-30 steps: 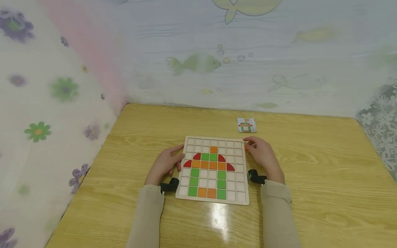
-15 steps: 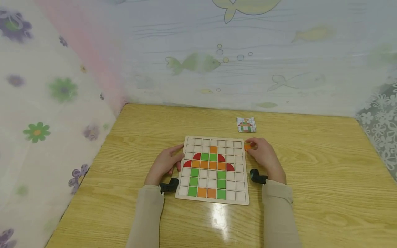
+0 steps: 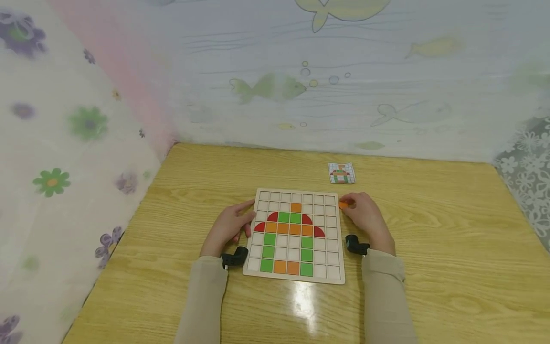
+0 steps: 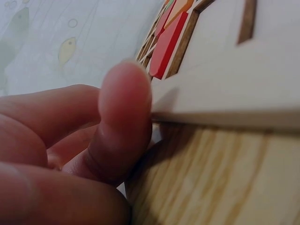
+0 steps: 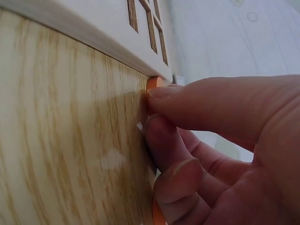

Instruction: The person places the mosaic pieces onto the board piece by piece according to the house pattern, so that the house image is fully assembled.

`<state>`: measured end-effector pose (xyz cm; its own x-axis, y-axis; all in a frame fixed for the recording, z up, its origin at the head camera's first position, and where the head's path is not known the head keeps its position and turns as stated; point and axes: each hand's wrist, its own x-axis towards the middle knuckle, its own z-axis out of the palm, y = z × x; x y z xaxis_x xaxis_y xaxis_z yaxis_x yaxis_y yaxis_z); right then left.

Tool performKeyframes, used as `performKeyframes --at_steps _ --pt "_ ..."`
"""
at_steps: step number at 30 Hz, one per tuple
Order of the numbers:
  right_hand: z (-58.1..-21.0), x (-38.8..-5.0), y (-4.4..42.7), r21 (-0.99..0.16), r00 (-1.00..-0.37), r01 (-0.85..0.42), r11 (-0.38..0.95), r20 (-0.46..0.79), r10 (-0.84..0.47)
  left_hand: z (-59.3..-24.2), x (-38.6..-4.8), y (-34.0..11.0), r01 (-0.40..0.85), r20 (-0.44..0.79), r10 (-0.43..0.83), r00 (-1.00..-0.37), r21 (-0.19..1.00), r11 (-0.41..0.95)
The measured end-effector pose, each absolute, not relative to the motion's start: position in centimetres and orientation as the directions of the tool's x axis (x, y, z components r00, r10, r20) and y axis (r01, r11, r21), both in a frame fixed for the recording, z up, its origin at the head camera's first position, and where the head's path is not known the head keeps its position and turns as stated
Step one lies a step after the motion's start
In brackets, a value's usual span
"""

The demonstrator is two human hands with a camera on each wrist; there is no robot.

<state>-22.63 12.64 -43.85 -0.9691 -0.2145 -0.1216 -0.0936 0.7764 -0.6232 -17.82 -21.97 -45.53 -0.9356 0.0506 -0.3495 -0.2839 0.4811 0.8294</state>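
Observation:
A wooden grid board (image 3: 318,271) lies flat on the table. Green squares (image 3: 269,252), orange squares (image 3: 295,229) and red quarter-round pieces (image 3: 319,232) fill some of its cells. My left hand (image 3: 227,225) rests by the board's left edge, thumb tip against the rim in the left wrist view, holding nothing. Just off the upper right edge, my right hand (image 3: 365,215) pinches an orange piece (image 5: 153,84) between thumb and finger, low at the tabletop. More orange (image 5: 158,213) shows below the curled fingers in the right wrist view; its shape is mostly hidden.
Behind the board lies a small card (image 3: 341,173) printed with a similar coloured pattern. The wood-grain table (image 3: 451,239) meets a painted wall (image 3: 275,119) at the back and a flowered wall (image 3: 86,157) on the left. Dark wrist cameras (image 3: 356,245) sit close to the board's sides.
My right hand first shifts slightly right, then settles, staying beside the board. More of the orange piece shows at its fingertips than a second ago. The left hand and board stay put.

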Motion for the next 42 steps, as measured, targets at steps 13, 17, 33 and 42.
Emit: performKeyframes --at_steps 13,17,33,42 --pt "-43.92 -22.67 12.36 -0.63 -0.976 -0.068 0.773 -0.117 -0.182 -45.26 -17.75 -21.85 -0.299 -0.361 0.039 -0.932 0.826 0.478" --pt "-43.9 -22.67 12.27 -0.646 -0.978 -0.064 0.761 -0.111 -0.176 -45.21 -17.71 -21.94 -0.312 -0.368 0.029 -0.929 0.824 0.473" --pt "-44.17 -22.74 12.46 -0.654 -0.975 -0.032 0.755 -0.146 -0.168 -45.29 -17.69 -21.82 -0.297 -0.356 0.035 -0.934 0.827 0.477" --pt "-44.11 -23.03 12.3 -0.674 -0.972 0.009 0.739 -0.18 -0.152 -45.41 -17.71 -21.86 -0.298 -0.356 0.038 -0.934 0.831 0.47"
